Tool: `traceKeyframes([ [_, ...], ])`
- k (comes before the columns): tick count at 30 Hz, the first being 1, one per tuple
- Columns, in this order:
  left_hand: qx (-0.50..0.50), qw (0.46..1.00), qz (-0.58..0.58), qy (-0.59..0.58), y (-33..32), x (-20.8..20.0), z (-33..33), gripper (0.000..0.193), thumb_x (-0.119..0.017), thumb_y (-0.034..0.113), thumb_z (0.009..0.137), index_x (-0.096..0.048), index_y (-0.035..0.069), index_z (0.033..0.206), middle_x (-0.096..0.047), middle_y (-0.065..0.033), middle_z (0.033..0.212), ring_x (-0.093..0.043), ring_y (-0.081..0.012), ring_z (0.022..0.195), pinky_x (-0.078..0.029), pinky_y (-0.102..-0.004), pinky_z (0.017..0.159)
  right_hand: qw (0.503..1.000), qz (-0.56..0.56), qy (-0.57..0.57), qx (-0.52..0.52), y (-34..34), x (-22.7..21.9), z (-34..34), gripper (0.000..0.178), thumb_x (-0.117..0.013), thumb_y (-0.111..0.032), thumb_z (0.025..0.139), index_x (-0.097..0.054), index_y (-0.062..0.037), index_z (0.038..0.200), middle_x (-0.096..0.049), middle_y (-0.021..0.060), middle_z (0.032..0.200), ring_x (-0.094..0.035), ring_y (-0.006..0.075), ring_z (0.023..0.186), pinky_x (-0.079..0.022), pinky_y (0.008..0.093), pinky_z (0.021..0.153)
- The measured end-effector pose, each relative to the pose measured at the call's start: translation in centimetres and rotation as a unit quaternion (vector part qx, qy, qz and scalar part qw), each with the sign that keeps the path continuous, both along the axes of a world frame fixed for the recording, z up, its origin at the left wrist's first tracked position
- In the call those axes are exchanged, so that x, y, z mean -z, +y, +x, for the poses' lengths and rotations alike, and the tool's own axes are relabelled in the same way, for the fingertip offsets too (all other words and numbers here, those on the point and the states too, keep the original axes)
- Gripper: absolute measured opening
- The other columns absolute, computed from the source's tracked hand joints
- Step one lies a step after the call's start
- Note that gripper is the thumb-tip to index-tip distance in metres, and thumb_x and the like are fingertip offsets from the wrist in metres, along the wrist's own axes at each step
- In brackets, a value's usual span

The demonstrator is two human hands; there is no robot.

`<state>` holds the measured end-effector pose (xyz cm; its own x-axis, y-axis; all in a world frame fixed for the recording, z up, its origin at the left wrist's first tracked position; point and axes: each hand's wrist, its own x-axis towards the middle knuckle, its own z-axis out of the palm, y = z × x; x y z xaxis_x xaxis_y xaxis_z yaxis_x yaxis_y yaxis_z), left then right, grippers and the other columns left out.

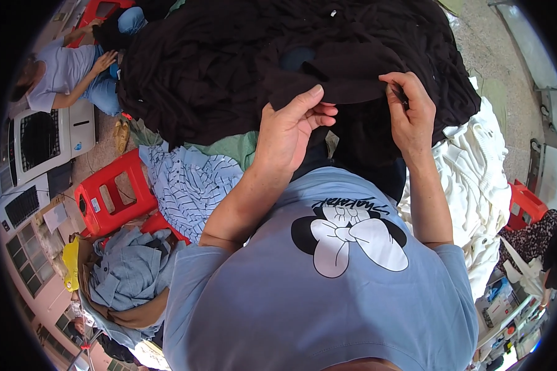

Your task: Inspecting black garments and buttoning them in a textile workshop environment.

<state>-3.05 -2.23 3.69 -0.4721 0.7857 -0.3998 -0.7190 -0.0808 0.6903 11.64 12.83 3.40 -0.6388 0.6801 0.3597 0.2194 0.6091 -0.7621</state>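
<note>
A dark brown, nearly black piece of a garment (359,79) is stretched between my two hands, in front of a big heap of dark garments (210,68). My left hand (294,127) is closed at the cloth's near left edge, thumb on top and fingers curled beneath. The right end of that edge is pinched between the thumb and fingers of my right hand (410,111). A small dark thing shows within the right hand's curled fingers; I cannot make out what it is. Beyond the cloth, a dull blue round patch (297,59) lies among the dark fabric.
A blue patterned garment (195,185) lies to my left, near a red plastic stool (114,195) and a container of blue-grey clothes (130,269). White knitted garments (470,185) are piled at my right. A seated person (74,74) handles dark cloth at the far left.
</note>
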Motion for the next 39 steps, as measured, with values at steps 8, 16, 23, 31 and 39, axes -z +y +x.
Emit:
traceKeyframes([
  [8,-0.037,0.997,0.045,0.045,0.4,-0.5,0.6,0.012,-0.065,0.002,0.088,-0.070,-0.008,0.092,-0.071,-0.0181,0.087,-0.070,-0.0241,0.082,-0.056,-0.0333,0.077,0.995,0.082,-0.048,-0.018,-1.8,-2.1,-0.9,0.024,-0.064,-0.015,0.089,-0.058,-0.0031,0.109,-0.058,0.0114,0.090,-0.062,0.0275,0.074,-0.049,0.0341,0.063],
  [16,-0.029,0.998,0.060,0.006,0.7,-0.9,1.0,0.010,-0.062,-0.001,0.088,-0.069,-0.006,0.094,-0.070,-0.0157,0.089,-0.069,-0.0219,0.081,-0.057,-0.0315,0.075,0.988,0.118,-0.035,-0.091,-2.8,-2.2,-1.3,0.021,-0.069,-0.011,0.084,-0.060,-0.0049,0.102,-0.059,0.0087,0.088,-0.062,0.0260,0.075,-0.048,0.0328,0.062],
  [23,-0.033,0.998,0.054,0.010,0.9,-0.4,1.3,0.011,-0.061,-0.001,0.088,-0.069,-0.006,0.094,-0.071,-0.0160,0.091,-0.069,-0.0221,0.082,-0.057,-0.0324,0.077,0.983,0.171,-0.029,-0.052,-3.1,-1.6,-1.2,0.019,-0.070,-0.011,0.082,-0.061,-0.0059,0.098,-0.059,0.0066,0.084,-0.062,0.0237,0.075,-0.048,0.0318,0.062],
  [31,-0.030,0.998,0.054,0.004,1.1,-0.3,1.5,0.011,-0.061,-0.001,0.088,-0.069,-0.006,0.094,-0.071,-0.0155,0.091,-0.069,-0.0226,0.083,-0.056,-0.0329,0.077,0.984,0.170,-0.035,-0.035,-3.3,-1.3,-1.1,0.018,-0.070,-0.011,0.082,-0.062,-0.0061,0.097,-0.060,0.0059,0.084,-0.061,0.0230,0.074,-0.048,0.0314,0.062],
  [39,-0.027,0.998,0.052,0.004,1.0,0.2,1.7,0.011,-0.061,-0.001,0.088,-0.069,-0.006,0.094,-0.071,-0.0153,0.089,-0.070,-0.0230,0.083,-0.056,-0.0332,0.077,0.980,0.195,-0.023,-0.027,-3.4,-0.9,-1.2,0.016,-0.071,-0.010,0.081,-0.063,-0.0068,0.095,-0.060,0.0050,0.083,-0.061,0.0214,0.073,-0.047,0.0304,0.061],
])
